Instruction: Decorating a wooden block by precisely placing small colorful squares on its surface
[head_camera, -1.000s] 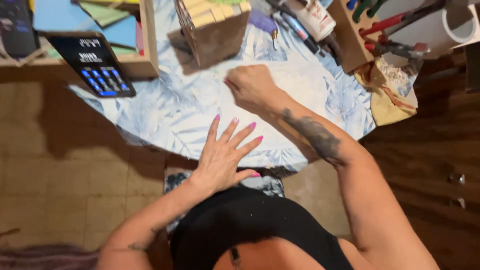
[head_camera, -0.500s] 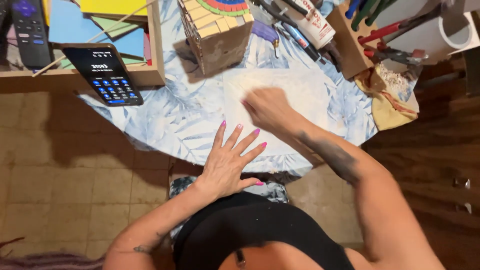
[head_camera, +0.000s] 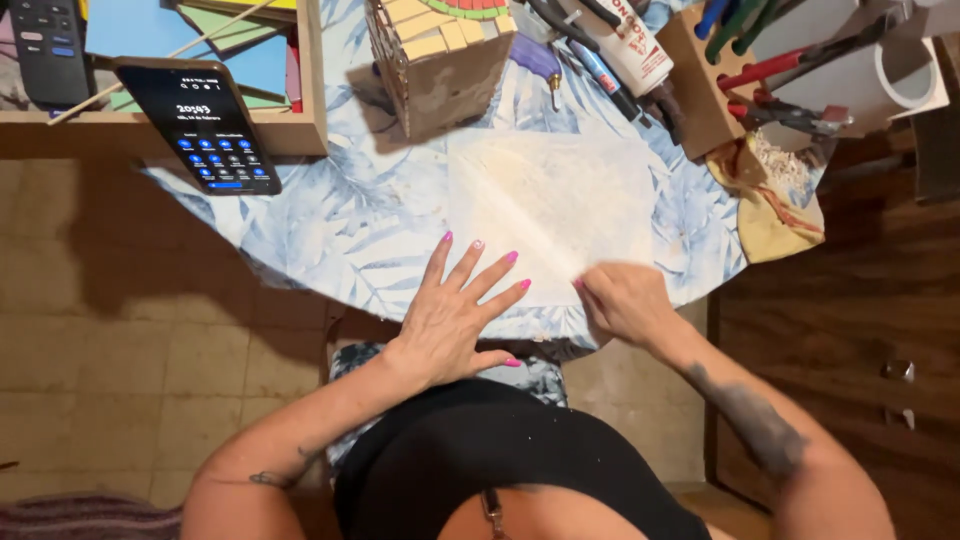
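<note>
A pale sheet of paper (head_camera: 550, 205) lies flat on the blue leaf-patterned tablecloth (head_camera: 330, 225). My left hand (head_camera: 455, 315) rests flat near the table's front edge, fingers spread, its fingertips touching the sheet's near left corner. My right hand (head_camera: 625, 300) is curled at the sheet's near right edge, fingers closed; whether it pinches the paper I cannot tell. A cardboard box covered with mosaic tiles (head_camera: 440, 50) stands behind the sheet.
A phone with a lit screen (head_camera: 200, 125) leans on a wooden tray (head_camera: 300, 130) holding coloured sheets at the left. A glue bottle (head_camera: 625, 45), pens and a box of tools (head_camera: 720, 70) stand at the back right. A tan cloth (head_camera: 770, 215) hangs over the right edge.
My right hand has slid from the far middle of the sheet down to its near right edge. My left hand has stayed flat at the front.
</note>
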